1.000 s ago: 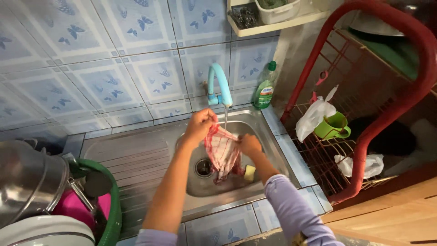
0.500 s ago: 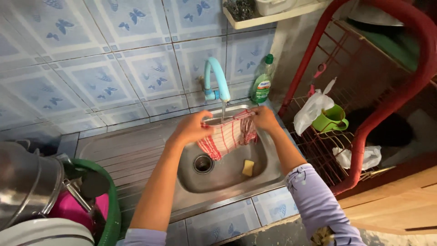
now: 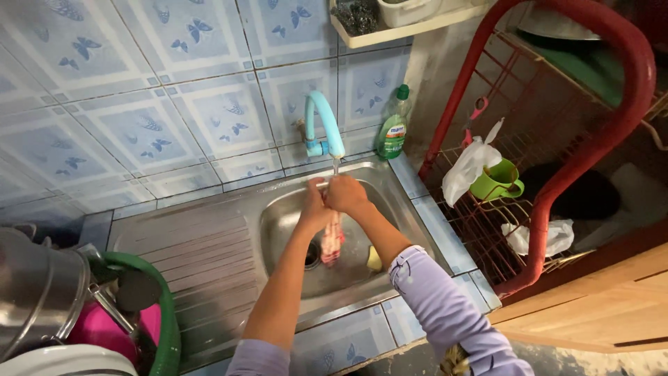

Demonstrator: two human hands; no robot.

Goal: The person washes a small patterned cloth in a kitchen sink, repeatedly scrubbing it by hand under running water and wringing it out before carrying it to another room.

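Both hands are meeting under the blue tap (image 3: 327,125), at the back edge of the steel sink (image 3: 390,188). The left hand (image 3: 314,211) and right hand (image 3: 346,193) are each closing their fingers tightly round the top of a red-and-white checked cloth (image 3: 332,240), which is hanging bunched and rope-like from the fists down into the basin, apparently so that water is draining straight into the sink. The cloth's lower end is dangling just above the drain (image 3: 312,255). A small yellow sponge (image 3: 374,260) is lying on the basin floor near the right wall. A green bottle of dish liquid (image 3: 392,125) is standing at the back right corner of the sink surround, within reach of the tap. To the right, a red wire rack (image 3: 557,181) is holding a green mug (image 3: 495,182) and a white plastic bag (image 3: 467,167). At the left edge, a green basket (image 3: 165,313) is holding a metal pot (image 3: 35,292).
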